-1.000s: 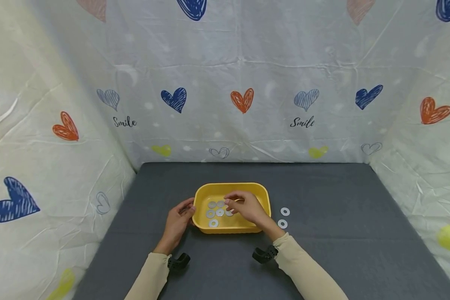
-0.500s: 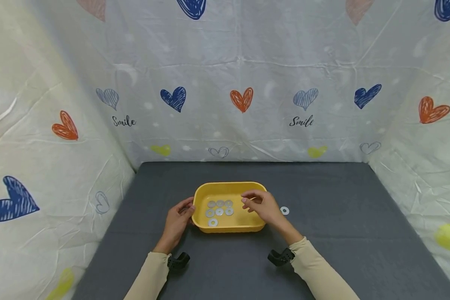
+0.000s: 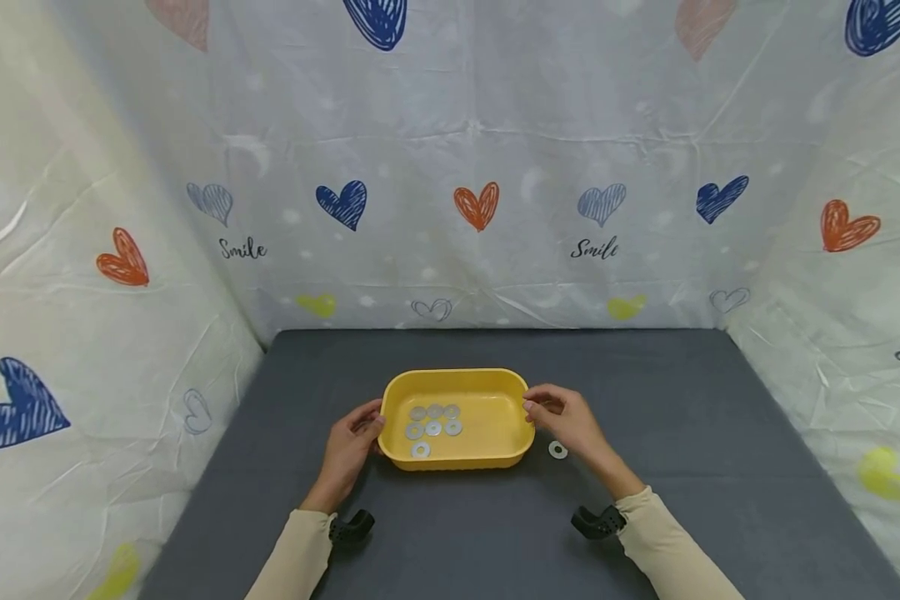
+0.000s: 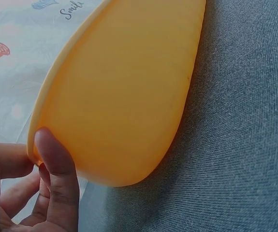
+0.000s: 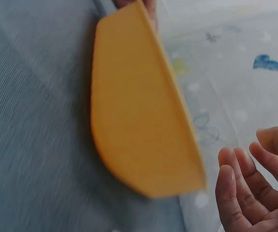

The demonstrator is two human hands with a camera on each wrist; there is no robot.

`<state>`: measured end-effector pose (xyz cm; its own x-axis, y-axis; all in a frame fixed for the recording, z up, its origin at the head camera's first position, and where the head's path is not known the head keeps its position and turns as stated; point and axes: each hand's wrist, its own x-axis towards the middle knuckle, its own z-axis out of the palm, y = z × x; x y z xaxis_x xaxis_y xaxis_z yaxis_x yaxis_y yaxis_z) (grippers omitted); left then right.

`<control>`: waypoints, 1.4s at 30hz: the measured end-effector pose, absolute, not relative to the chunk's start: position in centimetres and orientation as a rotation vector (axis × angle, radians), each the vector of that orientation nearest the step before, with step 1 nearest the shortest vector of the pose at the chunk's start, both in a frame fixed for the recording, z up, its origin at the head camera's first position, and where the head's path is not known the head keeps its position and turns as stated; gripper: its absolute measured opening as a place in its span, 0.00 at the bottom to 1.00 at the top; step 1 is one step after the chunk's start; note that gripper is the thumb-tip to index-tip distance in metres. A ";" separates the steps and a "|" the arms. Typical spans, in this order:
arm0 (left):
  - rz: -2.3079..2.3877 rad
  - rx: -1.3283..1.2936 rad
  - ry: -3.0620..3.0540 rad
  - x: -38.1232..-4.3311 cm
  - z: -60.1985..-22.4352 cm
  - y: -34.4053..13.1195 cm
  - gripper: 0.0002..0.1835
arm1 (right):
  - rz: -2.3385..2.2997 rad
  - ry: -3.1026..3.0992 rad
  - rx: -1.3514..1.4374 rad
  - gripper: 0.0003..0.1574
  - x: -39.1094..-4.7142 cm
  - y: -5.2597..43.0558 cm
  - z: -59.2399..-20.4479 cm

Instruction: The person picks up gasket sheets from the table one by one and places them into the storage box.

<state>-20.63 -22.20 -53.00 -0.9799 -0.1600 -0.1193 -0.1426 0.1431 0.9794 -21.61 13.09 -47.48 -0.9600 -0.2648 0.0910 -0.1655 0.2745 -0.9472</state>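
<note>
A yellow plastic tray (image 3: 495, 461) lies on the dark table, with several flat metal washers (image 3: 433, 428) grouped in its left half. My left hand (image 3: 347, 454) grips the left end; in the left wrist view the thumb (image 4: 56, 152) presses on the outer wall, and the fingers are behind the rim. At the opposite end is my right hand (image 3: 570, 421), its fingertips overlapping the rim in the head view. Seen from the right wrist, those fingers (image 5: 240, 193) are loosely bent, with nothing between them. Under the right hand, one washer (image 3: 558, 450) rests on the table.
A dark grey cloth covers the table (image 3: 450, 533). A white curtain printed with hearts (image 3: 420, 167) encloses the back and both sides. Each wrist wears a black camera band.
My right hand has moved right, from above the washers in the tray to past its right rim. The left hand has stayed on the left end. The head view has shifted slightly.
</note>
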 end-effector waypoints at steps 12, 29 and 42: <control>-2.018 0.317 -2.362 -20.5 -53.0 -22.8 0.23 | -1.743 2.533 -0.304 0.20 -22.5 15.9 -51.2; -2.037 0.306 -2.343 -20.5 -53.2 -22.9 0.22 | -1.570 2.677 -0.258 0.21 -22.6 17.9 -51.9; -2.048 0.322 -2.347 -20.7 -52.9 -22.2 0.23 | -1.468 2.770 -0.215 0.22 -23.2 18.7 -52.7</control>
<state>-20.72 -22.20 -52.87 -0.9788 -0.1606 -0.1271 -0.1476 0.1233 0.9813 -23.19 18.67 -52.72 -0.9906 -0.1203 0.0647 -0.1211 0.5544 -0.8234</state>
